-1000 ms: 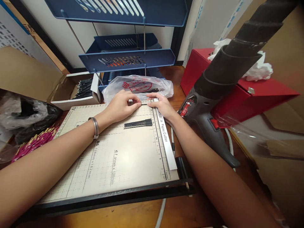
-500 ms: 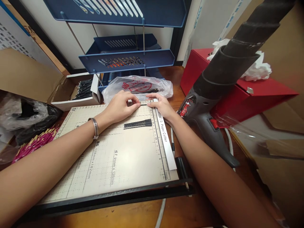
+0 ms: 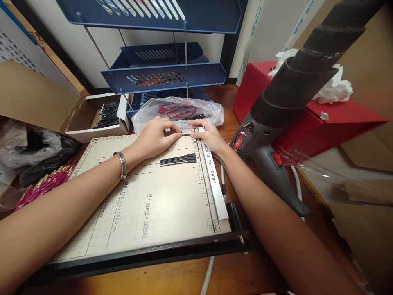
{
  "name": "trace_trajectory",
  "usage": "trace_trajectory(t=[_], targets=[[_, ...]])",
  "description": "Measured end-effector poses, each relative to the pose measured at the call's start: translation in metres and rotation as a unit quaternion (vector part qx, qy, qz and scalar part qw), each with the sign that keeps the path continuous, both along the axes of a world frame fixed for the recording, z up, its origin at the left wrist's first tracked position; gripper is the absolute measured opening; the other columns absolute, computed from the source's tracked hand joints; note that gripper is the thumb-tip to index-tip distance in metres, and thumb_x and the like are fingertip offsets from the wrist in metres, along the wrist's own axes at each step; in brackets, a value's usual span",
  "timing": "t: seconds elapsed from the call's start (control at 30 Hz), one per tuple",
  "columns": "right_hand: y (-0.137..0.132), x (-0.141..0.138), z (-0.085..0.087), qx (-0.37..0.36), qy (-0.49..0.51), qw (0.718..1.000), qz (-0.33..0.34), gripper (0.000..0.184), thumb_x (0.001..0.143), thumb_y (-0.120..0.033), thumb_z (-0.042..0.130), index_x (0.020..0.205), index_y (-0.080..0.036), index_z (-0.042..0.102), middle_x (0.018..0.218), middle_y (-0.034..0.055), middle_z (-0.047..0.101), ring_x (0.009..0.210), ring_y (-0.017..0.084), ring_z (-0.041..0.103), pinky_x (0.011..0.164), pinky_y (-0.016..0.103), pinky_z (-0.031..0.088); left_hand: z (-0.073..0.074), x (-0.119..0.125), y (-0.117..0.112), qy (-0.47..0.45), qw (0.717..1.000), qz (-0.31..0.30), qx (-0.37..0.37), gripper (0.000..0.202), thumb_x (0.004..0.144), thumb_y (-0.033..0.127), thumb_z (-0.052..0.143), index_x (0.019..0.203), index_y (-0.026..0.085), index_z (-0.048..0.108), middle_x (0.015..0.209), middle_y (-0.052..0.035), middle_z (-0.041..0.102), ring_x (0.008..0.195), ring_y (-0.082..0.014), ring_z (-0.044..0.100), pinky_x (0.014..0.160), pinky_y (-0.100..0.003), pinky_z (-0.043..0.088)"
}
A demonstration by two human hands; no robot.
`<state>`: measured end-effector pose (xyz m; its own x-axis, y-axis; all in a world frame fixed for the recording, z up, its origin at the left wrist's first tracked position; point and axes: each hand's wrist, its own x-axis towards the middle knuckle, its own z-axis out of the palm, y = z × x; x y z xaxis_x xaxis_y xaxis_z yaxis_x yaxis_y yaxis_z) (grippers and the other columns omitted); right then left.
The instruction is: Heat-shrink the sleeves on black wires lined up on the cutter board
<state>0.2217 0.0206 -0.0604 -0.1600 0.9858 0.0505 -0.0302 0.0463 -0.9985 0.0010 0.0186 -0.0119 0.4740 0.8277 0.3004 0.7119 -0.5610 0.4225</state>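
Note:
A short, thin black cord [image 3: 186, 135] lies across the far edge of the paper cutter's cream board [image 3: 172, 205]. My left hand [image 3: 158, 137] pinches its left end between thumb and fingers. At the other end, my right hand [image 3: 207, 137] closes its thumb and fingertips on the cord, beside the white guide strip [image 3: 215, 184] marked "Paper Cutter". Nearer to me, a row of similar black cords [image 3: 178, 159] rests flat on the board, their right ends by the ruler. The exact grip points are partly hidden by my fingertips.
A clear plastic bag [image 3: 178, 110] lies behind the board, under blue shelf trays [image 3: 166, 76]. At the left are a white box of black cords [image 3: 98, 133] and magenta cords [image 3: 46, 184]. A grey heat blower [image 3: 270, 123] stands close by my right forearm, before a red box [image 3: 346, 123].

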Motion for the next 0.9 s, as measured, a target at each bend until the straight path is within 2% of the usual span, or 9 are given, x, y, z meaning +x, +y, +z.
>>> trace_trajectory(t=[0.3,0.53,0.73,0.8,0.9], targets=[[-0.001,-0.001,0.001,-0.001,0.002,1.0,-0.003,0.052,0.061,-0.033,0.078,0.111,-0.023,0.071,0.11,0.0033,0.066,0.104,0.026,0.064,0.111,0.049,0.05,0.001,0.0,-0.001,0.002,1.0,0.0,-0.002,0.027,0.095,0.044,0.067,0.089,0.022,0.081,0.092,-0.0064,0.079,0.093,-0.0263,0.063,0.089,-0.041,0.048],[0.0,-0.002,0.002,-0.006,0.011,1.0,-0.004,0.049,0.059,-0.029,0.073,0.108,-0.022,0.071,0.116,0.0057,0.07,0.119,0.03,0.064,0.118,0.05,0.046,0.001,0.002,-0.001,0.011,1.0,0.006,-0.003,0.026,0.094,0.043,0.065,0.089,0.022,0.08,0.092,-0.0064,0.079,0.09,-0.0259,0.063,0.09,-0.042,0.048],[-0.002,-0.003,0.004,-0.004,0.007,1.0,-0.008,0.053,0.058,-0.032,0.071,0.11,-0.02,0.071,0.116,0.0066,0.07,0.116,0.03,0.064,0.117,0.05,0.047,0.003,0.002,-0.006,-0.02,1.0,0.003,0.017,0.026,0.094,0.043,0.066,0.089,0.02,0.077,0.093,-0.0064,0.078,0.089,-0.0244,0.062,0.086,-0.04,0.048],[-0.001,-0.003,0.003,0.003,0.004,1.0,-0.009,0.053,0.059,-0.033,0.071,0.11,-0.02,0.071,0.117,0.0072,0.071,0.12,0.03,0.064,0.119,0.05,0.046,0.01,0.002,-0.011,-0.04,0.998,-0.028,0.035,0.025,0.095,0.042,0.065,0.088,0.02,0.076,0.093,-0.0065,0.078,0.09,-0.024,0.063,0.089,-0.041,0.048],[0.001,-0.002,0.001,0.022,-0.006,1.0,-0.011,0.049,0.061,-0.033,0.07,0.108,-0.021,0.072,0.12,0.0073,0.072,0.128,0.031,0.062,0.123,0.05,0.043,0.024,0.002,-0.018,-0.033,0.991,-0.129,0.025,0.024,0.097,0.04,0.066,0.087,0.021,0.078,0.091,-0.0047,0.079,0.086,-0.0219,0.062,0.096,-0.042,0.047]])
